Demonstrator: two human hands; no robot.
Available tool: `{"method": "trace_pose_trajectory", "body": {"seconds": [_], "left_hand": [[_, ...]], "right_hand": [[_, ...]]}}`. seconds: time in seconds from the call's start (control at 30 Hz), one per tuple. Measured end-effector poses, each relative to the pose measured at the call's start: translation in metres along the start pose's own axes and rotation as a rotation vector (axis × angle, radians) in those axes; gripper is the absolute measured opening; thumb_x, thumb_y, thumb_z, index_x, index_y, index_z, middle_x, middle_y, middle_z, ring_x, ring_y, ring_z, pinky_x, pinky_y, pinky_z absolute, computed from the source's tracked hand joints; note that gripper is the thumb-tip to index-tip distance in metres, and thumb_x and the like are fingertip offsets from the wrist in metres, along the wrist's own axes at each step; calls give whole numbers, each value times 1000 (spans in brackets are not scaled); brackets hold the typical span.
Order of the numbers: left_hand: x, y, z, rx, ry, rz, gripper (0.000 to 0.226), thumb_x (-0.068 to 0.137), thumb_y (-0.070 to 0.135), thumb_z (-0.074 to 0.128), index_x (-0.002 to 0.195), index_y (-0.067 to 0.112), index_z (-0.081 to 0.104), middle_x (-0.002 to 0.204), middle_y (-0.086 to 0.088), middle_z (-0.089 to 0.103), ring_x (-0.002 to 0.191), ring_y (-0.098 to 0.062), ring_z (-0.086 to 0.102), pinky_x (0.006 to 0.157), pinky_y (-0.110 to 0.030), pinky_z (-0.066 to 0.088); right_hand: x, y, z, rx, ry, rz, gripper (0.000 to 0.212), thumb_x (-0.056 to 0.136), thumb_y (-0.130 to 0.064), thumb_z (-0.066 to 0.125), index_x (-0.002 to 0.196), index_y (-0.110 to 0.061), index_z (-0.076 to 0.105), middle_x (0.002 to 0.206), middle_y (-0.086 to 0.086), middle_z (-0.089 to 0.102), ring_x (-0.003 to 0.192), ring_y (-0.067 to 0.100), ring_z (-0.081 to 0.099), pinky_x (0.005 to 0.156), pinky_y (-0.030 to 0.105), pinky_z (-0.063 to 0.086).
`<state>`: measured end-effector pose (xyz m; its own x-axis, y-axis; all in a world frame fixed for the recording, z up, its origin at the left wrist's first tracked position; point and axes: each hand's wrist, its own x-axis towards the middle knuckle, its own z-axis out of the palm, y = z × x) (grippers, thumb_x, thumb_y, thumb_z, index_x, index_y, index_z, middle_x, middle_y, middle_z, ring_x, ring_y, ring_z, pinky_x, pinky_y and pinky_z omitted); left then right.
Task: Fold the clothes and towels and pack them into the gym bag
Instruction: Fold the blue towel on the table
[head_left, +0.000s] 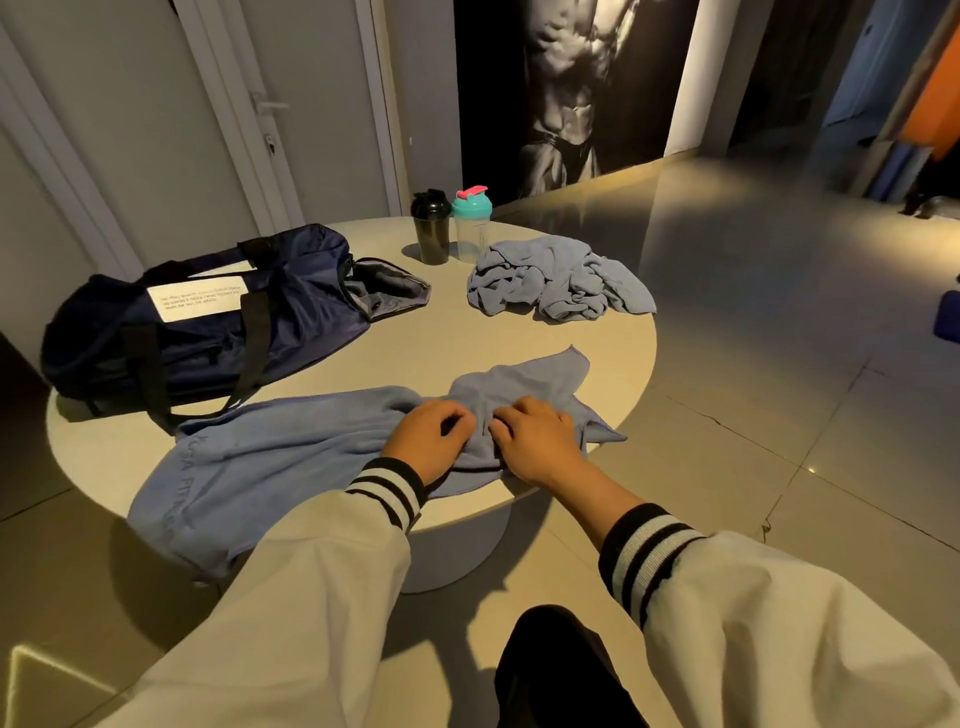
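Your left hand (434, 434) and right hand (537, 441) were down side by side on the blue towel (291, 457), close but not touching. The fingers of both were curled into the cloth, gripping a bunched ridge of it between them. The towel lay spread along the near edge of the round bench (363, 358), its left end hanging over the rim.

The gym bag (208, 322) sat on the left of the bench, apart from the towel. Its end flap was open toward the middle.

A crumpled blue cloth (556, 283) lay unfolded at the far right. Just beside it stood a black shaker bottle (431, 226) and a clear shaker bottle (471, 223) with a teal lid, both upright and close together.
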<state>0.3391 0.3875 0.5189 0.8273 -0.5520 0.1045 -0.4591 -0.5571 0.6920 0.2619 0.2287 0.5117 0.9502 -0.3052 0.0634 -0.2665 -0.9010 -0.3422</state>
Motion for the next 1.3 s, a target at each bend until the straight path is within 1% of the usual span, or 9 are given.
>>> {"method": "trace_pose_trajectory", "body": {"seconds": [0.17, 0.3, 0.43, 0.53, 0.7, 0.87, 1.0, 1.13, 1.3], "left_hand": [[20, -5, -6, 326, -67, -117, 40, 100, 34, 49, 139, 27, 51, 142, -4, 50, 124, -28, 51, 107, -44, 42], [29, 8, -1, 556, -198, -34, 50, 96, 45, 48, 145, 38, 44, 151, 2, 41, 137, -27, 34, 113, -42, 24], [40, -3, 1, 617, -281, -95, 64, 97, 65, 33, 156, 40, 24, 165, 7, 17, 149, -26, 15, 121, -45, 12], [52, -15, -2, 659, -306, -176, 78, 93, 76, 20, 159, 39, 4, 168, 6, -4, 154, -22, -1, 122, -51, -1], [65, -23, -3, 648, -178, -267, 81, 91, 80, 16, 159, 38, 2, 168, 0, -7, 154, -24, -6, 119, -54, -11], [63, 5, 12, 763, 38, -40, 55, 103, 57, 25, 153, 35, 30, 163, 0, 23, 146, -29, 20, 118, -53, 11], [48, 26, 40, 615, -237, -15, 63, 100, 64, 22, 158, 39, 13, 167, 1, 12, 151, -31, 11, 121, -50, 8], [44, 26, 52, 722, -337, 41, 62, 100, 64, 16, 157, 43, -1, 167, 2, -11, 153, -30, -12, 122, -52, -7], [40, 45, 66, 675, -305, 120, 58, 103, 51, 24, 158, 39, 11, 168, 1, 5, 153, -25, 2, 124, -48, 1]], "right_hand": [[14, 7, -15, -147, -69, 311, 38, 102, -38, 32, 133, -21, 48, 132, 9, 49, 118, 34, 49, 113, 62, 12], [23, 5, -7, -82, -8, 164, 33, 99, -33, 39, 125, -16, 50, 120, 11, 52, 111, 35, 51, 105, 55, 26], [38, 14, -4, -96, -60, 42, 49, 103, -45, 36, 147, -23, 40, 146, 11, 41, 134, 36, 35, 113, 54, 24], [52, 25, -8, -156, -97, 35, 51, 107, -45, 29, 153, -22, 33, 158, 5, 31, 149, 30, 18, 117, 66, -3], [49, 15, -13, -129, 123, 25, 42, 105, -43, 34, 135, -20, 52, 130, 10, 48, 124, 34, 39, 103, 47, 34], [44, 26, -4, -75, 61, 67, 36, 104, -37, 37, 132, -24, 55, 131, 5, 52, 131, 30, 41, 111, 56, 20], [38, 46, -2, -62, 96, 96, 39, 106, -36, 34, 141, -26, 48, 152, 4, 38, 149, 28, 20, 115, 66, -4], [18, 61, -14, -60, 279, 246, 31, 103, -38, 36, 120, -25, 58, 122, 5, 46, 121, 29, 37, 105, 50, 26], [-5, 79, -16, -21, 196, 420, 33, 101, -44, 34, 123, -27, 52, 126, 10, 41, 112, 32, 39, 94, 44, 31]]}}
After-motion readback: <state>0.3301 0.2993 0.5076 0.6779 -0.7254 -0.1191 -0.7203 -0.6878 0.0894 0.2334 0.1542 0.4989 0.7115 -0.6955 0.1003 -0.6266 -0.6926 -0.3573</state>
